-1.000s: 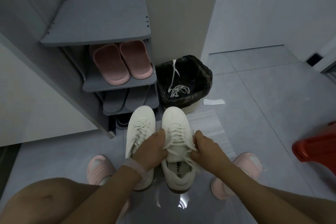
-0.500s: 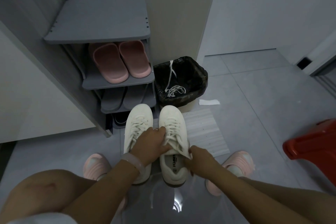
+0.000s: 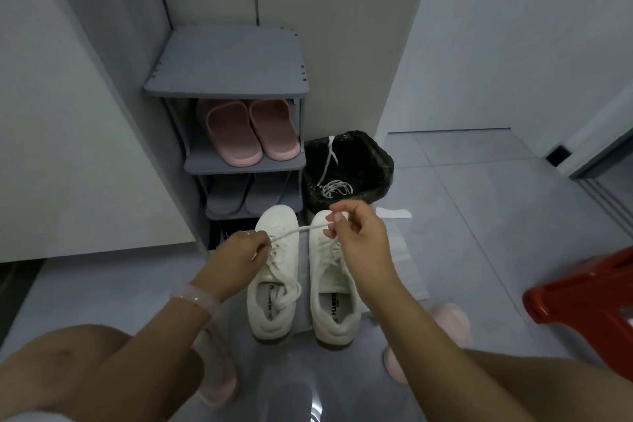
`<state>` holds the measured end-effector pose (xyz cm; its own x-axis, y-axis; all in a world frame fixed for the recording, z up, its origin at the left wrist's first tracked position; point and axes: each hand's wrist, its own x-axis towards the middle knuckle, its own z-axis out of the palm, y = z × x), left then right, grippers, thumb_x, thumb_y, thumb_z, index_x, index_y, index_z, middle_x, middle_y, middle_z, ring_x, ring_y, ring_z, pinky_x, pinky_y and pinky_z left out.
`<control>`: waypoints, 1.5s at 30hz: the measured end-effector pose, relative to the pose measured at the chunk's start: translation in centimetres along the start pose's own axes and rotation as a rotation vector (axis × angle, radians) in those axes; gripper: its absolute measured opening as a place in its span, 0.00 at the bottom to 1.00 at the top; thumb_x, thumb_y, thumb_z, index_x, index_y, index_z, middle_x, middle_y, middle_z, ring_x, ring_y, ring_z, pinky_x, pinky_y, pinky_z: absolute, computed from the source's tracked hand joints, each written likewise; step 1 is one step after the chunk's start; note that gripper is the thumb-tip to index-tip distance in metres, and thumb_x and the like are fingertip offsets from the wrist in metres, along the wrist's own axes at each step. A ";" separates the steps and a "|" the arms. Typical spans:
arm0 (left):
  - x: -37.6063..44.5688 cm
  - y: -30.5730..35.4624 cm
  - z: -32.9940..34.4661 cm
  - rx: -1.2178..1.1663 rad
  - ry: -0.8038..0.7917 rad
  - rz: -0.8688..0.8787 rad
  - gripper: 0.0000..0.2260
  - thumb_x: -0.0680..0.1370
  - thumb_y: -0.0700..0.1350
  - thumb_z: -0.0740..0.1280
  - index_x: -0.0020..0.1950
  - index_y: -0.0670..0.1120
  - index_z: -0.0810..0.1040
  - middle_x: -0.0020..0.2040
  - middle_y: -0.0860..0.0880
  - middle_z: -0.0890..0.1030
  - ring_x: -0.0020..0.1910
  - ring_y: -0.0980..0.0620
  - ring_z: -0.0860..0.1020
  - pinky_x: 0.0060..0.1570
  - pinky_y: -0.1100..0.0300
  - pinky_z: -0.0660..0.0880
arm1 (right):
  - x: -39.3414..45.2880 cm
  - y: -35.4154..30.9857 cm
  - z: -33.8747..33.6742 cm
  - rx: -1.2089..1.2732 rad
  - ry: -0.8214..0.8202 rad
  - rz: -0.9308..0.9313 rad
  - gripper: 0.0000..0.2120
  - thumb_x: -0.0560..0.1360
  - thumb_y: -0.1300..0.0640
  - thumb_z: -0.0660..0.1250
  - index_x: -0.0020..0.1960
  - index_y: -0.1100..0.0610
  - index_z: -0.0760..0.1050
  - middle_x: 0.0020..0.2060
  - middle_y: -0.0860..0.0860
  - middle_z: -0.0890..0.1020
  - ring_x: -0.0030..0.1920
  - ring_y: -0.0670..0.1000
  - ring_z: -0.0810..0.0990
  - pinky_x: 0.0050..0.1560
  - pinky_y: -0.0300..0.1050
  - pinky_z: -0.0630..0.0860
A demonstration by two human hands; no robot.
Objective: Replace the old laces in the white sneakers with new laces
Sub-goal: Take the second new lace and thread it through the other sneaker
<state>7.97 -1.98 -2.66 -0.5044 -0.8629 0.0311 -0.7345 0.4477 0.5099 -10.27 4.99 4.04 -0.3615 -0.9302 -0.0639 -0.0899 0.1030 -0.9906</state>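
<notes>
Two white sneakers stand side by side on the grey tiled floor point(image 3: 513, 216), toes pointing toward a grey shoe rack point(image 3: 227, 79), heels toward the person. The left sneaker point(image 3: 275, 284) and the right sneaker point(image 3: 334, 301) are just beside each other, both threaded with white laces. A stretch of lace point(image 3: 301, 229) runs taut between the two hands above the toes of the shoes. The left hand point(image 3: 239, 252) has its grip clamped on one end of this lace, fingers curled in over the left sneaker's laced front, with a pale bracelet point(image 3: 195, 298) on the wrist. The right hand point(image 3: 356, 236) is raised over the toe of the right sneaker, its grip pinched together on the other end of the lace between thumb and fingertips. On the rack's middle shelf sits a pair of pink slippers point(image 3: 250, 130), and a pair of grey slippers point(image 3: 239, 193) lies on the shelf below. Just right of the rack stands a bin lined with a black bag point(image 3: 370, 161), and a tangle of old white laces point(image 3: 334, 187) lies inside it, one end trailing up over the rim. A white paper scrap point(image 3: 394, 213) lies on the floor beside the bin. A red plastic stool point(image 3: 582, 301) is at the right edge of the view. The person's bare knees frame the bottom of the picture, and pink slippers are on the feet.
</notes>
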 end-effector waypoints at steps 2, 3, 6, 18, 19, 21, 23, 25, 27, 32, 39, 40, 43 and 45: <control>-0.6 -1.1 -0.4 0.025 0.001 -0.015 0.07 0.78 0.40 0.61 0.49 0.39 0.78 0.39 0.49 0.73 0.40 0.53 0.69 0.36 0.62 0.61 | -0.9 2.1 0.2 -0.059 0.037 0.027 0.10 0.78 0.63 0.60 0.44 0.50 0.75 0.42 0.50 0.80 0.42 0.46 0.80 0.43 0.37 0.77; -0.8 -1.5 -0.4 0.033 0.001 -0.015 0.07 0.78 0.40 0.61 0.49 0.39 0.78 0.39 0.49 0.73 0.40 0.53 0.69 0.36 0.62 0.60 | -1.5 3.5 0.1 -0.136 0.057 0.056 0.10 0.78 0.63 0.60 0.44 0.51 0.75 0.44 0.51 0.80 0.44 0.48 0.80 0.43 0.37 0.77; -1.2 -1.7 -0.4 0.025 -0.017 0.026 0.09 0.78 0.42 0.61 0.49 0.40 0.79 0.42 0.46 0.77 0.43 0.51 0.72 0.41 0.63 0.63 | -3.0 7.2 -0.6 -0.644 -0.016 0.219 0.08 0.77 0.64 0.59 0.49 0.57 0.76 0.52 0.55 0.79 0.53 0.54 0.78 0.49 0.41 0.72; -2.9 1.3 2.0 0.289 -0.464 0.127 0.17 0.80 0.52 0.57 0.45 0.41 0.78 0.46 0.44 0.80 0.47 0.48 0.77 0.44 0.58 0.68 | -0.4 7.6 0.3 -1.408 -0.841 0.111 0.13 0.78 0.63 0.57 0.60 0.63 0.74 0.58 0.61 0.77 0.59 0.60 0.76 0.53 0.48 0.71; -2.9 1.4 2.0 0.285 -0.431 0.110 0.17 0.80 0.52 0.56 0.44 0.42 0.78 0.46 0.45 0.81 0.47 0.48 0.78 0.44 0.59 0.68 | -0.6 7.3 -0.1 -1.363 -0.830 0.081 0.13 0.78 0.62 0.57 0.58 0.63 0.75 0.57 0.61 0.77 0.58 0.60 0.76 0.50 0.45 0.69; -2.6 1.3 1.7 0.205 -0.277 -0.007 0.14 0.80 0.49 0.56 0.44 0.43 0.77 0.46 0.46 0.81 0.47 0.48 0.78 0.44 0.58 0.69 | -0.7 6.6 -1.6 -1.176 -0.848 0.028 0.13 0.78 0.62 0.57 0.57 0.62 0.77 0.55 0.58 0.79 0.54 0.56 0.77 0.48 0.37 0.68; -2.1 0.8 1.1 0.065 -0.060 -0.219 0.09 0.80 0.45 0.57 0.44 0.43 0.71 0.46 0.43 0.78 0.47 0.45 0.77 0.42 0.58 0.67 | -0.6 5.7 -3.8 -0.921 -0.741 0.050 0.13 0.78 0.61 0.58 0.56 0.56 0.79 0.52 0.50 0.82 0.49 0.46 0.78 0.47 0.30 0.71; -2.0 0.4 0.6 -0.194 0.020 -0.426 0.07 0.80 0.43 0.56 0.47 0.43 0.70 0.51 0.39 0.76 0.49 0.44 0.74 0.44 0.59 0.65 | -0.2 5.5 -5.7 -0.635 -0.484 0.120 0.12 0.78 0.62 0.60 0.53 0.53 0.80 0.50 0.47 0.82 0.47 0.44 0.79 0.48 0.29 0.73; -2.3 -0.5 1.5 -0.445 -0.053 -0.603 0.10 0.82 0.43 0.52 0.46 0.48 0.71 0.63 0.35 0.72 0.61 0.43 0.71 0.52 0.58 0.64 | 0.0 6.9 -6.6 -0.417 -0.132 0.236 0.12 0.79 0.63 0.58 0.54 0.57 0.78 0.50 0.53 0.81 0.48 0.50 0.80 0.50 0.40 0.77; -2.5 -2.3 6.5 -0.808 -0.096 -0.674 0.16 0.83 0.43 0.46 0.69 0.45 0.63 0.69 0.44 0.67 0.73 0.44 0.61 0.71 0.57 0.57 | -0.4 11.4 -4.9 -0.604 -0.172 0.383 0.37 0.74 0.31 0.46 0.59 0.60 0.75 0.56 0.56 0.79 0.58 0.54 0.77 0.55 0.42 0.71; -1.7 -2.2 9.5 -1.107 0.027 -0.654 0.35 0.71 0.68 0.58 0.71 0.46 0.65 0.70 0.48 0.69 0.68 0.49 0.69 0.71 0.48 0.61 | 0.0 14.7 -0.7 -0.136 -0.004 0.511 0.22 0.81 0.46 0.46 0.71 0.52 0.65 0.66 0.50 0.71 0.67 0.49 0.67 0.71 0.44 0.59; -2.0 -3.1 10.6 -1.134 0.015 -0.670 0.38 0.68 0.71 0.60 0.71 0.50 0.65 0.70 0.49 0.70 0.69 0.49 0.68 0.71 0.45 0.61 | 0.4 14.4 -0.3 -0.089 0.025 0.548 0.23 0.81 0.46 0.46 0.71 0.52 0.65 0.68 0.51 0.70 0.69 0.52 0.66 0.72 0.47 0.59; -2.2 -2.6 9.6 -1.210 -0.026 -0.645 0.42 0.62 0.73 0.65 0.71 0.55 0.64 0.70 0.52 0.70 0.69 0.50 0.68 0.70 0.45 0.62 | 0.9 14.7 -0.7 0.055 0.043 0.527 0.22 0.82 0.52 0.47 0.73 0.60 0.61 0.70 0.56 0.66 0.70 0.56 0.65 0.70 0.46 0.59; -2.1 -1.5 8.6 -1.232 -0.042 -0.605 0.42 0.61 0.68 0.71 0.71 0.52 0.64 0.68 0.52 0.71 0.67 0.51 0.70 0.69 0.47 0.65 | 0.7 14.4 -1.5 0.089 0.026 0.500 0.22 0.82 0.51 0.51 0.73 0.59 0.60 0.69 0.53 0.66 0.71 0.54 0.63 0.68 0.41 0.59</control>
<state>6.24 1.18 -10.86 -0.2822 -0.8295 -0.4820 0.0201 -0.5074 0.8615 -13.15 6.36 -10.05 -0.3635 -0.7652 -0.5313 0.1792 0.5023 -0.8459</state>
